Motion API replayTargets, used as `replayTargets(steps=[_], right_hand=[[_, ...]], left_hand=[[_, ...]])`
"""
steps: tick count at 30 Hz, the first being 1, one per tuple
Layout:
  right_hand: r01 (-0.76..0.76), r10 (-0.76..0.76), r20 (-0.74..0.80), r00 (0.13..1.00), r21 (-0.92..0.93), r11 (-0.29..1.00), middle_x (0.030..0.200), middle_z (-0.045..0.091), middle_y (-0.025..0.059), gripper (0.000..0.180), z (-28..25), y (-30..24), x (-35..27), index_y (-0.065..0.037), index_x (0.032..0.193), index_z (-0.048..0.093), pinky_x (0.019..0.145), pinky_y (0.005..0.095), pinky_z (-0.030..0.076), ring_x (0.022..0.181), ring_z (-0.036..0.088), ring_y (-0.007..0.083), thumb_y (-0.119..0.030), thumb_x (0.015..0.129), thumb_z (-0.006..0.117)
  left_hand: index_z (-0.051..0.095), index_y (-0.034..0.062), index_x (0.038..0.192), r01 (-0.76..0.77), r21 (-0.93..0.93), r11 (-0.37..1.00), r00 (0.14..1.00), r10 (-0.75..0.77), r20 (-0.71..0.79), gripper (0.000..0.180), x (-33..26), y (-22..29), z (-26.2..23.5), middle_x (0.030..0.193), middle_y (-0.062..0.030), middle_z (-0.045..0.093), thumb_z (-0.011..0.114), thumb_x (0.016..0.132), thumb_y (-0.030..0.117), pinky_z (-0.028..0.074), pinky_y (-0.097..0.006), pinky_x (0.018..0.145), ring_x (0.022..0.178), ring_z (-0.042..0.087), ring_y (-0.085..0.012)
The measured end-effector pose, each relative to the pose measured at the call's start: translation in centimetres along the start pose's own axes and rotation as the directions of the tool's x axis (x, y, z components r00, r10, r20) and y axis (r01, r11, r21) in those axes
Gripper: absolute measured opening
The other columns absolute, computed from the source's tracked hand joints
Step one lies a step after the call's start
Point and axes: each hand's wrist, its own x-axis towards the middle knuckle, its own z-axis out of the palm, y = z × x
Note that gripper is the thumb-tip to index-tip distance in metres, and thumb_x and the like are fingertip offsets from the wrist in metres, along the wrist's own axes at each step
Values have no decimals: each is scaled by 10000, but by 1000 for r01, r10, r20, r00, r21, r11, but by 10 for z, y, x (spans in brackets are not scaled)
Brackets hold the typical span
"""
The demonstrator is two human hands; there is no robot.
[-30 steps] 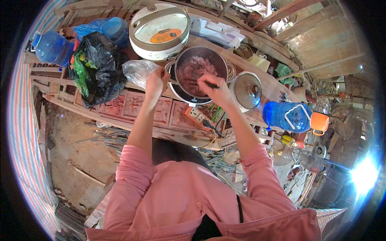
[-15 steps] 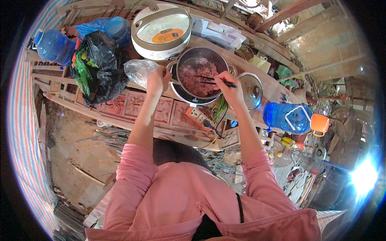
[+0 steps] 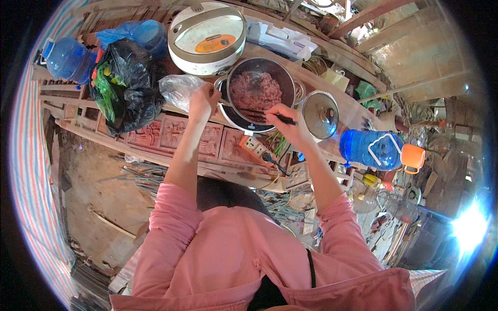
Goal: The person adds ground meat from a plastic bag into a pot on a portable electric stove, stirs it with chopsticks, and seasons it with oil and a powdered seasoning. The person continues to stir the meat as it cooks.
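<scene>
Minced meat: pink and crumbly-looking, it lies inside the pot, heaped toward the middle; likely soft, moist and light by the clump, apt to fall apart under a hard pinch, so best taken in small bits.
Chopsticks: dark and thin, reaching into the near side of the pot; probably stiff and light, surest held toward the upper ends.
Right hand: grip clamped on the chopsticks, at the near right rim.
Left hand: fingers curled beside the pot's left handle and the clear plastic bag; I cannot tell whether the grip closes on either.
Pot: on the hot plate; probably heavy and perhaps hot, with the side handles the safest hold.
Glass lid: just right of the pot; likely slippery and breakable.
</scene>
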Motion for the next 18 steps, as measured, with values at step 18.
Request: replayTargets(steps=[18], right_hand=[[-159, 165, -178, 970, 48, 986, 873, 685, 47, 132, -14, 3, 13, -11, 991, 644, 739, 271, 529, 791, 693, 127, -143, 978, 642]], left_hand=[[619, -8, 922, 35, -40, 999, 999, -34, 22, 208, 0, 1, 0, 625, -81, 620, 596, 967, 194, 480, -322, 448, 478, 607, -162]])
